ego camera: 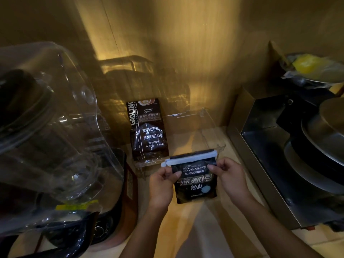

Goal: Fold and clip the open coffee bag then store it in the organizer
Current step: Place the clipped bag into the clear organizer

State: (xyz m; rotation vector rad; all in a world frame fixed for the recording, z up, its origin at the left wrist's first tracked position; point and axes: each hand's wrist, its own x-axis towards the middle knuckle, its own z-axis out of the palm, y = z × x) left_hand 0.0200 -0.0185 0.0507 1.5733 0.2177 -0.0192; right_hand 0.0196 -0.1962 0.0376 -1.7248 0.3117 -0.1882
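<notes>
A small black coffee bag (195, 183) with "Treasure Blue Mountain" lettering is held upright above the wooden counter. A long white clip (189, 158) runs across its folded top. My left hand (161, 181) pinches the bag's upper left edge just under the clip. My right hand (228, 175) pinches the upper right edge. Just behind the bag stands a clear plastic organizer (208, 127). A larger dark coffee bag (148, 129) stands upright in the organizer's left part; the right part shows nothing inside.
A large clear-domed appliance (48, 136) fills the left side. A metal machine (290, 155) with stacked round pans stands on the right, and a bowl with something yellow (309, 66) sits behind it. A wooden wall closes the back.
</notes>
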